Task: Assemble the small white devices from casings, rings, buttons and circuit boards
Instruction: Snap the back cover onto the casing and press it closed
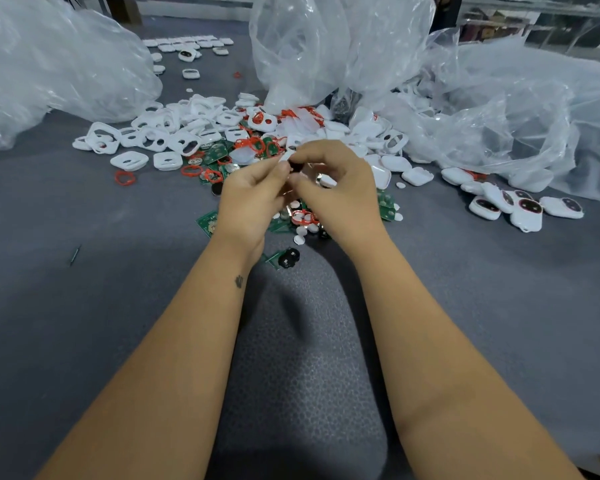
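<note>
Both my hands meet above the parts pile on the grey surface (84, 323). My left hand (253, 199) and right hand (340, 188) each close their grip in a fingertip pinch on one small black-and-white part (293, 164); I cannot identify it exactly. I judge it light, rigid and easily dropped, best held by its edges.

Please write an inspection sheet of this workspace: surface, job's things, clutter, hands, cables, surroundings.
Surface: grey textured table.
Job's things: white casings heaped at the far left; red rings and green circuit boards mixed in; assembled devices grouped at the right.
Clutter: clear plastic bags behind the heap; thin dark tool at the left.
Hands: left hand and right hand together pinch a small white and black part.
Cables: nothing seen.
Surroundings: shelving at the far right, blurred.
</note>
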A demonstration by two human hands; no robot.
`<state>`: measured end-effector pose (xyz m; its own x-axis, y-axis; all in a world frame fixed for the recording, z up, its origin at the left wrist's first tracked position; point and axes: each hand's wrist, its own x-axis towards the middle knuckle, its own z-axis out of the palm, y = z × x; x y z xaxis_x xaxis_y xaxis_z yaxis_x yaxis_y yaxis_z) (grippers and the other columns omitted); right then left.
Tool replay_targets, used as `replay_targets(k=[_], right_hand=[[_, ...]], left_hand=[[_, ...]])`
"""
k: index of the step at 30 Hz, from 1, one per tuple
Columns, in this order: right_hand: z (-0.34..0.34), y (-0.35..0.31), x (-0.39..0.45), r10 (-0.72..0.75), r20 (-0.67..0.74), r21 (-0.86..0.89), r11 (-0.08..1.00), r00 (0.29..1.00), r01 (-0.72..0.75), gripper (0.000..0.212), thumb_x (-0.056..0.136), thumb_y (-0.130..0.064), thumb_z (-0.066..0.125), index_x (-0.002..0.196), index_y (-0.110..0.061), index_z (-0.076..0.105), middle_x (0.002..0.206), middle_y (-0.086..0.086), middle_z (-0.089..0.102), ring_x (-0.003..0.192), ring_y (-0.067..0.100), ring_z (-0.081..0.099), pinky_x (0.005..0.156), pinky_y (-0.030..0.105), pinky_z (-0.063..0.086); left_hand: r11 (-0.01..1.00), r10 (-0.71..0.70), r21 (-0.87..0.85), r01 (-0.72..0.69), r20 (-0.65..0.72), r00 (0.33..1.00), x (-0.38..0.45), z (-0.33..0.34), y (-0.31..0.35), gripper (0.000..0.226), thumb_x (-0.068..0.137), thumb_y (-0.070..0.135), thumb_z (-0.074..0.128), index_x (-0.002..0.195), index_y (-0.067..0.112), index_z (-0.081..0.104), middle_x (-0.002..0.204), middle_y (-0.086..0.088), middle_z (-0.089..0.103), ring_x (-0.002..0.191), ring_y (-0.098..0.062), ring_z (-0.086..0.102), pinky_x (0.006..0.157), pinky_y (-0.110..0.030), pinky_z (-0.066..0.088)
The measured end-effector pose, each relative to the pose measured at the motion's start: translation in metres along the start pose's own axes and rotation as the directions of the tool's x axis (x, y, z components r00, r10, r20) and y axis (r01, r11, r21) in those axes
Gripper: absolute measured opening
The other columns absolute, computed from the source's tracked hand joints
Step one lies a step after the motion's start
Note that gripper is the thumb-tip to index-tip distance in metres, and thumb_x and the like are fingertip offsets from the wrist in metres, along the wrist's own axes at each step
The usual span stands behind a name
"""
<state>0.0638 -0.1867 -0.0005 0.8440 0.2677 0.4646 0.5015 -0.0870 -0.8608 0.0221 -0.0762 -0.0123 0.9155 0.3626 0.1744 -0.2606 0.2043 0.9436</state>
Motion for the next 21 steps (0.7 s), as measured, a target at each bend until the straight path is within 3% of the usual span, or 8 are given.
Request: replay_targets(k=[4, 9, 13, 17, 21], right_hand=[[-0.0055, 0.0007, 0.0043, 0.146, -0.043, 0.039, 0.989, 0.988, -0.144, 0.023, 0.086, -0.006, 0.064, 0.106, -0.016, 0.069, 0.100, -0.005, 0.067, 0.092, 0.006, 0.061, 0.087, 0.022, 0.052], [-0.0072, 0.0019, 0.0036, 0.233, 0.024, 0.201, 0.952, 0.972, -0.233, 0.012, 0.086, -0.008, 0.070, 0.097, -0.008, 0.068, 0.086, 0.006, 0.067, 0.076, 0.010, 0.062, 0.069, 0.019, 0.052], [-0.0086, 0.0025, 0.0049, 0.282, 0.073, 0.264, 0.919, 0.957, -0.291, 0.013, 0.087, -0.007, 0.068, 0.099, -0.005, 0.067, 0.083, 0.010, 0.065, 0.066, 0.008, 0.059, 0.059, 0.018, 0.047], [-0.0086, 0.0013, 0.0049, 0.254, 0.039, 0.250, 0.934, 0.966, -0.255, 0.007, 0.086, -0.006, 0.066, 0.088, -0.012, 0.069, 0.076, 0.003, 0.066, 0.065, 0.005, 0.058, 0.061, 0.016, 0.045], [-0.0079, 0.0004, 0.0035, 0.218, -0.034, 0.255, 0.945, 0.975, -0.202, 0.004, 0.083, -0.006, 0.068, 0.086, -0.008, 0.070, 0.077, 0.007, 0.066, 0.071, 0.013, 0.058, 0.066, 0.023, 0.049]], left_hand=[[1.000, 0.012, 0.019, -0.012, -0.007, 1.000, 0.0009, -0.0005, -0.0003, 0.021, 0.099, 0.011, 0.054, 0.097, 0.022, 0.072, 0.095, 0.005, 0.076, 0.094, -0.009, 0.070, 0.079, -0.021, 0.054], [0.994, 0.006, -0.112, -0.010, -0.041, 0.999, 0.0007, -0.0002, 0.0026, 0.021, 0.097, 0.015, 0.057, 0.089, 0.009, 0.075, 0.087, -0.006, 0.076, 0.083, -0.016, 0.073, 0.073, -0.022, 0.056], [0.994, -0.005, -0.108, 0.007, 0.019, 1.000, 0.0033, -0.0015, 0.0028, 0.020, 0.096, 0.006, 0.056, 0.094, 0.011, 0.074, 0.093, -0.005, 0.076, 0.091, -0.016, 0.071, 0.079, -0.024, 0.055], [0.998, 0.010, -0.057, -0.008, 0.031, 0.999, 0.0048, 0.0004, 0.0021, 0.023, 0.096, 0.002, 0.053, 0.097, 0.014, 0.073, 0.096, -0.002, 0.076, 0.094, -0.015, 0.070, 0.081, -0.024, 0.055], [0.999, 0.034, 0.025, -0.036, 0.064, 0.997, 0.0030, 0.0022, 0.0004, 0.024, 0.094, 0.001, 0.055, 0.102, 0.016, 0.072, 0.099, -0.001, 0.075, 0.096, -0.014, 0.069, 0.087, -0.027, 0.055]])
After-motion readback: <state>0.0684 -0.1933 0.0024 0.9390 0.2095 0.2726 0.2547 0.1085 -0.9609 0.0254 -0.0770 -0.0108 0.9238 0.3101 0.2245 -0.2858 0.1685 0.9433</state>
